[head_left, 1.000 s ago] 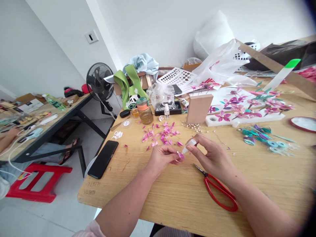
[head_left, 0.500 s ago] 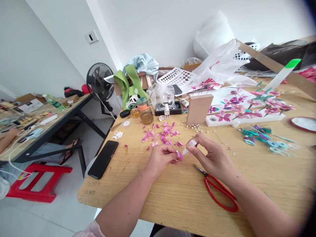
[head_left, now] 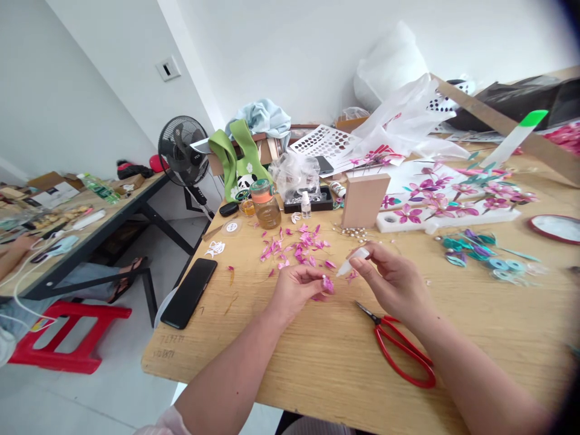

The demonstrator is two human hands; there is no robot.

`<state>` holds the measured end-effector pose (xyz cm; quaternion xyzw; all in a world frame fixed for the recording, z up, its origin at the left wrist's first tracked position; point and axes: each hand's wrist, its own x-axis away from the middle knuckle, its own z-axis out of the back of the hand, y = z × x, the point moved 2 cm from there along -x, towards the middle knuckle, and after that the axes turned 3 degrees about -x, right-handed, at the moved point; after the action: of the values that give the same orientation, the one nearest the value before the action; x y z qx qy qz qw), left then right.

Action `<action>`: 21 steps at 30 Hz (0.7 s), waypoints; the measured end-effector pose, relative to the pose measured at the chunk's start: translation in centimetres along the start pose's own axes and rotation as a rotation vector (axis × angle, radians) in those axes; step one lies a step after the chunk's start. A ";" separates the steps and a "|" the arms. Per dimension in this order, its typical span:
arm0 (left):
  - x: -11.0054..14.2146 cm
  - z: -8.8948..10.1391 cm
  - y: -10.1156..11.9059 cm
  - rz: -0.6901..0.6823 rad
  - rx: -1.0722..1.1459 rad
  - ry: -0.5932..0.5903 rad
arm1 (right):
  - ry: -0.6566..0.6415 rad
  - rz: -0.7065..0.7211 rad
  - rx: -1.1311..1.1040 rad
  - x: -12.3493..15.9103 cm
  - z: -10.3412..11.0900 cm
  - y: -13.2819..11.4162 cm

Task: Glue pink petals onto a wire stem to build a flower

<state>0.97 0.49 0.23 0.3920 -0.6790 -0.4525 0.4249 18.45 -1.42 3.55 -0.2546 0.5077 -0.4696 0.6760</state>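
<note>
Pinched in the fingers of my left hand (head_left: 296, 289) is a small pink flower (head_left: 328, 284) with a white bead-like spot at its top. My right hand (head_left: 395, 275) grips a small white glue bottle (head_left: 352, 261), its narrow tip pointing down and left, slightly apart from the flower. Loose pink petals (head_left: 301, 244) lie scattered just beyond my left hand. Below my right hand, scissors with red handles (head_left: 401, 350) rest on the wooden table (head_left: 317, 362), partly covered by my wrist.
A black phone (head_left: 189, 294) lies at the left edge. Behind the petals stand a jar of brownish liquid (head_left: 266, 208) and a little clear bottle (head_left: 306, 205). A brown block (head_left: 365, 201) holds flower stems; finished pink flowers (head_left: 437, 205) sit in white foam. Ribbon rolls (head_left: 505, 266) lie right.
My right hand has drawn the glue bottle slightly up and right, away from the flower, and tilted it flatter. My left hand has stayed nearly still with the flower.
</note>
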 end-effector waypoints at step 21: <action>0.0 0.0 0.2 -0.001 -0.014 0.007 | -0.060 0.117 0.066 0.0 -0.5 -0.9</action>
<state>0.96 0.51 0.38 0.3910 -0.6741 -0.4561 0.4297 17.69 -1.75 4.09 -0.2162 0.4854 -0.4378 0.7253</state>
